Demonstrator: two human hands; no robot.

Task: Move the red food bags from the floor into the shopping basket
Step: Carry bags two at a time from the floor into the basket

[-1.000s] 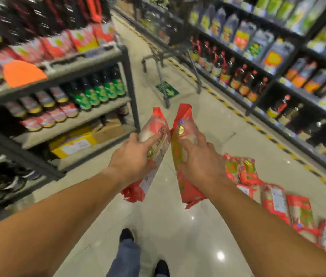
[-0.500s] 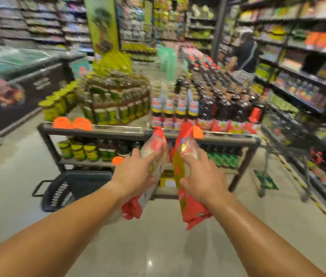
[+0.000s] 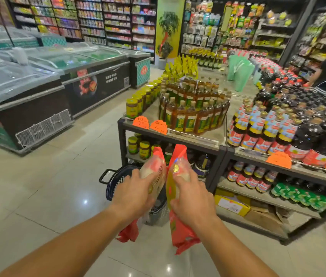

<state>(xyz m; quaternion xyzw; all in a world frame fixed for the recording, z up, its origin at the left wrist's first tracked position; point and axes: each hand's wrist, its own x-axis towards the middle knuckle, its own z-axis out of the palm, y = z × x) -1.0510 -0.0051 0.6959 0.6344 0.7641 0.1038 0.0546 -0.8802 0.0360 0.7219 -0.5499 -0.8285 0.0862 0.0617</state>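
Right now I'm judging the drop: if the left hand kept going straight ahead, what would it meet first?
Probably the shopping basket on the floor just beyond the left hand, before the display shelf; depth is uncertain.

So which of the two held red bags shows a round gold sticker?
The red food bag in the right hand, sticker near its top; the left one lacks it.

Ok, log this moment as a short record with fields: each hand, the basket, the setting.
left hand: grip closed on a red food bag, held upright
right hand: grip closed on a second red food bag, upright
shopping basket: dark, on the floor behind the bags, partly hidden
bags in basket: cannot tell
setting: shop aisle beside a bottle display shelf
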